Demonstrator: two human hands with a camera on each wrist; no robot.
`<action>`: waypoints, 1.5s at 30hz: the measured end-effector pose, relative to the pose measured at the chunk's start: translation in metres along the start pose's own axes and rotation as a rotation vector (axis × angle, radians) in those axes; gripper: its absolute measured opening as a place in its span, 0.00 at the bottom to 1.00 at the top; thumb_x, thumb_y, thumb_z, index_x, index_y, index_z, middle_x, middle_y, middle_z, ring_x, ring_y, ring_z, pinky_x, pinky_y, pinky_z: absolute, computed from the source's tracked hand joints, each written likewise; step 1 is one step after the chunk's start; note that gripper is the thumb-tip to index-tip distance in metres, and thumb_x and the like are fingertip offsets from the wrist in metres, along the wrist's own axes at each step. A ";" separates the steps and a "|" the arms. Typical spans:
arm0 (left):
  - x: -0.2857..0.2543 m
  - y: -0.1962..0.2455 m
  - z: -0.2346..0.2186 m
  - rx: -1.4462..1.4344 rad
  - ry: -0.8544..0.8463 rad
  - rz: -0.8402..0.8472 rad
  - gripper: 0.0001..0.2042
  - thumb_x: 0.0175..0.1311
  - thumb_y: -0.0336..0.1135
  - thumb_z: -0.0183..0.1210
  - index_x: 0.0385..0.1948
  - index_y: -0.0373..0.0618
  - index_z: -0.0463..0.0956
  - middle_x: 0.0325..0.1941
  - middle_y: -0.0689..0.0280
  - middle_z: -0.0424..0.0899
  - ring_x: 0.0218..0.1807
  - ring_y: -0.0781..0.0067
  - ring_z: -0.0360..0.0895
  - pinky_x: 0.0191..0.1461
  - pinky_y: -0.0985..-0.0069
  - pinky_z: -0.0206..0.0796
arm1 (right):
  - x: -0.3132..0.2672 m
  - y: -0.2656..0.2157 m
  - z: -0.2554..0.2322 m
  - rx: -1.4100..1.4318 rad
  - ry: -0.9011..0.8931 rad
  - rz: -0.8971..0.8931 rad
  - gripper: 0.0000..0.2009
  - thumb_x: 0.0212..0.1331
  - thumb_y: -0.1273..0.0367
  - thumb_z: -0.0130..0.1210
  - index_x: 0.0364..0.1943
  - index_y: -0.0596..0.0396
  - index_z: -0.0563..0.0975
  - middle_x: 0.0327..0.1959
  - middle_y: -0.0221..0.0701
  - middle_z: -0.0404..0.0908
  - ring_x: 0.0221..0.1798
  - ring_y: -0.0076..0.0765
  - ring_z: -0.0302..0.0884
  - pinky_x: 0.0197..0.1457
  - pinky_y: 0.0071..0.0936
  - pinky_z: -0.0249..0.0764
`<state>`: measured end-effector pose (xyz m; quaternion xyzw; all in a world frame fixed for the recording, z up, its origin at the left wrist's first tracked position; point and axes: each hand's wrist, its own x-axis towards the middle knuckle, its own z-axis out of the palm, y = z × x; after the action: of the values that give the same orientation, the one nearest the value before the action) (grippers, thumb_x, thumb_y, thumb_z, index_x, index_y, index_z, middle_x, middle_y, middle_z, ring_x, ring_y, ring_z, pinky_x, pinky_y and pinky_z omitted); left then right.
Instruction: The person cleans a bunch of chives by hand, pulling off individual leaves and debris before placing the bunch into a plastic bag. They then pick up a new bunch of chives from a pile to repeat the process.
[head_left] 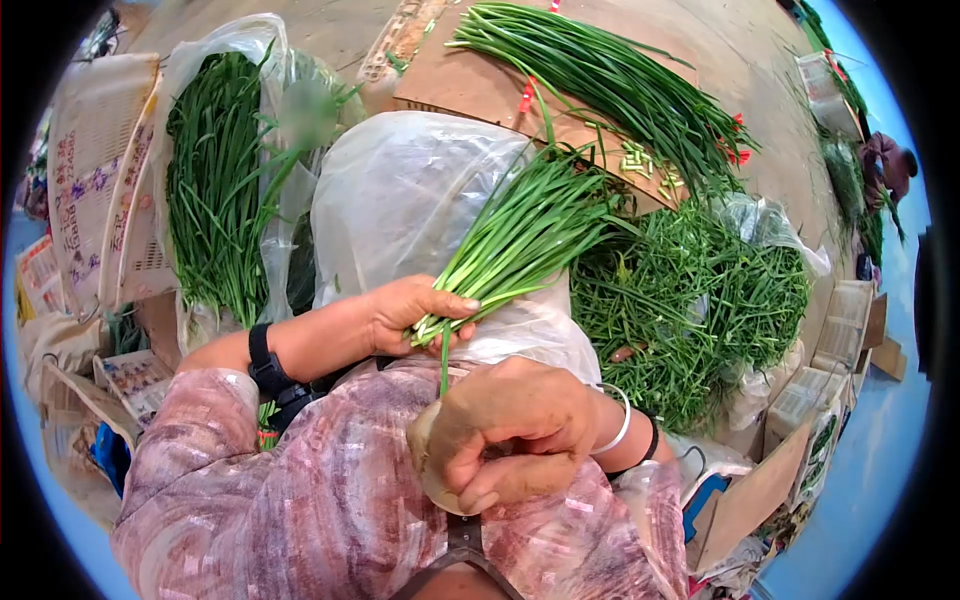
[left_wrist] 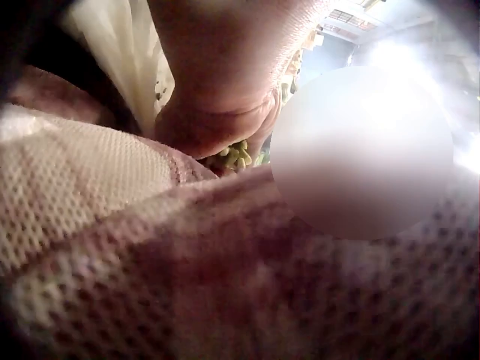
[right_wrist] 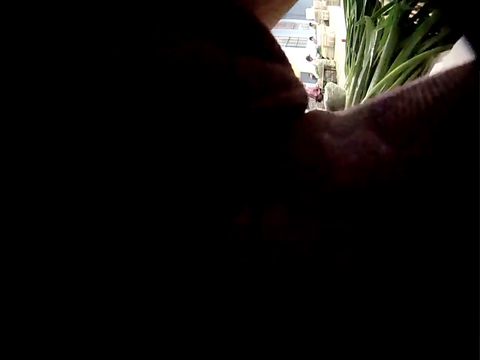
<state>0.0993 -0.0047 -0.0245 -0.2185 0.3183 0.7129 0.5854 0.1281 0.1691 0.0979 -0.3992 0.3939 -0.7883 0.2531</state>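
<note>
My left hand (head_left: 415, 312) grips a bunch of garlic chives (head_left: 520, 235) around its pale lower stalks, thumb across the top. The leafy ends point away to the upper right, over the plastic-covered lap. Close to the chest, my right hand (head_left: 510, 435) is curled with its knuckles up. One green chive stalk (head_left: 445, 360) runs from the bunch down to its fingers and disappears into the grip. In the left wrist view, pale stalk ends (left_wrist: 238, 154) poke out below the left hand (left_wrist: 225, 82). The right wrist view is mostly dark, with chive leaves (right_wrist: 382, 52) at the top.
Long chives tied with red bands (head_left: 600, 75) lie on a cardboard sheet (head_left: 455, 85) ahead. Loose green trimmings (head_left: 700, 300) are heaped at right. An open plastic bag of chives (head_left: 215, 190) stands at left, beside white crates (head_left: 100, 180). Clear plastic (head_left: 400, 180) covers the lap.
</note>
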 end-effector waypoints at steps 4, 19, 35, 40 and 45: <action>0.007 -0.001 -0.008 -0.052 -0.051 -0.043 0.10 0.57 0.29 0.60 0.37 0.38 0.71 0.27 0.59 0.78 0.22 0.74 0.75 0.19 0.83 0.69 | -0.004 -0.011 -0.002 0.014 -0.002 -0.148 0.06 0.54 0.72 0.57 0.25 0.60 0.74 0.25 0.36 0.77 0.25 0.33 0.76 0.29 0.25 0.72; 0.000 0.012 -0.012 0.079 -0.231 -0.089 0.15 0.52 0.29 0.64 0.37 0.36 0.70 0.24 0.63 0.74 0.19 0.80 0.69 0.20 0.84 0.60 | -0.224 -0.052 -0.083 -1.701 1.284 0.749 0.16 0.56 0.74 0.53 0.49 0.62 0.72 0.45 0.38 0.78 0.49 0.34 0.75 0.51 0.27 0.70; -0.070 0.043 -0.020 1.670 0.524 0.405 0.16 0.46 0.28 0.61 0.39 0.37 0.71 0.32 0.50 0.79 0.38 0.53 0.77 0.43 0.68 0.67 | -0.134 0.029 -0.038 -0.944 0.660 0.608 0.09 0.53 0.76 0.55 0.39 0.63 0.76 0.28 0.35 0.79 0.27 0.26 0.78 0.29 0.21 0.73; -0.068 0.048 -0.011 1.589 0.431 0.359 0.23 0.41 0.29 0.64 0.43 0.35 0.72 0.38 0.52 0.79 0.41 0.60 0.76 0.50 0.71 0.65 | -0.157 0.030 -0.043 -0.584 1.079 0.563 0.08 0.56 0.76 0.52 0.40 0.66 0.75 0.26 0.33 0.79 0.24 0.22 0.75 0.27 0.18 0.71; -0.066 0.049 -0.013 1.612 0.389 0.390 0.25 0.38 0.31 0.63 0.45 0.37 0.72 0.40 0.53 0.79 0.40 0.62 0.75 0.49 0.70 0.65 | -0.144 0.013 -0.074 -0.615 1.280 0.371 0.09 0.55 0.79 0.49 0.40 0.67 0.74 0.27 0.33 0.79 0.23 0.21 0.74 0.26 0.17 0.70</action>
<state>0.0655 -0.0654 0.0212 0.2053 0.8554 0.3064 0.3637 0.1475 0.2958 -0.0026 0.1595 0.7290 -0.6653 -0.0205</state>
